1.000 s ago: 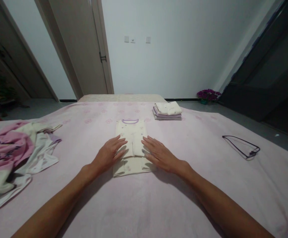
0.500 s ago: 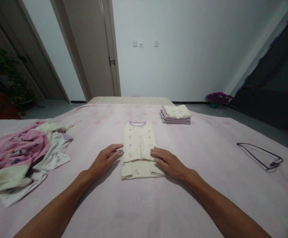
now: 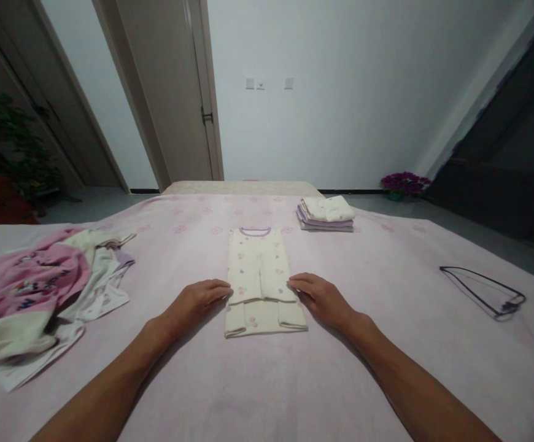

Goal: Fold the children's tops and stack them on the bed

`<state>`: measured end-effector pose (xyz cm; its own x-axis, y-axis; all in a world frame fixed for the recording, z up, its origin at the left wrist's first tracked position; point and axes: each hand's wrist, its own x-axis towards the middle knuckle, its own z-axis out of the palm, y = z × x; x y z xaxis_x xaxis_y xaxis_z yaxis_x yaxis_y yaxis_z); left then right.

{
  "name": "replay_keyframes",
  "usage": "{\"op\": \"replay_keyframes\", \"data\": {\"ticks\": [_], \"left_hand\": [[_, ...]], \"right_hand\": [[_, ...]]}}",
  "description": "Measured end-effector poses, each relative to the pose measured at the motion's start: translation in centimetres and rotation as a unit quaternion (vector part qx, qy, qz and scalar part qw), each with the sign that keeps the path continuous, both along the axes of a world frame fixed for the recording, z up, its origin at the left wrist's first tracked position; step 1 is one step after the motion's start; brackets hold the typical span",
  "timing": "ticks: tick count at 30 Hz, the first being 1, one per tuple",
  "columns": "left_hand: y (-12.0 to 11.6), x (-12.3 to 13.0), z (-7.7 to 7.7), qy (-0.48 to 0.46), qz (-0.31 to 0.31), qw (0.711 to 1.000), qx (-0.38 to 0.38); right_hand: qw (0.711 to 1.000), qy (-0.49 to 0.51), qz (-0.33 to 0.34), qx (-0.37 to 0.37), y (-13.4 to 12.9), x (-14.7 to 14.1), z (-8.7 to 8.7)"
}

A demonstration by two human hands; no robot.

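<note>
A cream long-sleeved top (image 3: 258,264) with small printed motifs and a purple neckline lies folded flat in front of me, neckline away from me. Its lower end shows a folded layer beneath the upper panel. My left hand (image 3: 207,294) is at the top's left edge, fingers together and closed at the fabric's side. On the opposite side, my right hand (image 3: 320,294) has its fingertips closed at the right edge. The thumbs are partly hidden, and the fabric between the fingers is hard to see.
A loose heap of pink, cream and white clothes (image 3: 41,282) lies at the left. A stack of folded clothes (image 3: 326,215) sits at the back right. A black-framed object (image 3: 483,291) lies at the right on the pink bedspread (image 3: 258,393).
My right hand has slid off the top's face to its right edge. The left hand has come slightly nearer me along the left edge, its fingers now closer together.
</note>
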<state>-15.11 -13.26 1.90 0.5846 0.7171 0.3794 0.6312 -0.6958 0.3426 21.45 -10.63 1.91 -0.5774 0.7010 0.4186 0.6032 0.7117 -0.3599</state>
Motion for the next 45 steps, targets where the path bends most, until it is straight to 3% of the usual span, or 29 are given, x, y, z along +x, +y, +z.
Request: {"op": "replay_keyframes", "data": {"ticks": [8,19,29,35,45], "left_hand": [[0.4,0.2,-0.3,0.038,-0.009,0.998,0.046],[0.5,0.8,-0.6,0.045,0.005,0.995,0.086],[0.5,1.5,-0.2,-0.038,-0.016,0.999,0.0],[0.7,1.5,-0.7,-0.069,-0.031,0.996,-0.035],[0.9,2.1,-0.9,-0.055,-0.018,0.998,-0.008]], "right_hand": [[0.993,-0.101,0.012,0.066,0.5,-0.1,0.0],[0.997,0.001,0.045,0.055,0.7,0.2,-1.0],[0.992,0.075,0.086,0.044,1.4,0.1,-1.9],[0.992,0.076,0.076,0.068,1.4,-0.5,-1.5],[0.994,-0.013,0.061,0.09,1.2,-1.0,-0.4]]}}
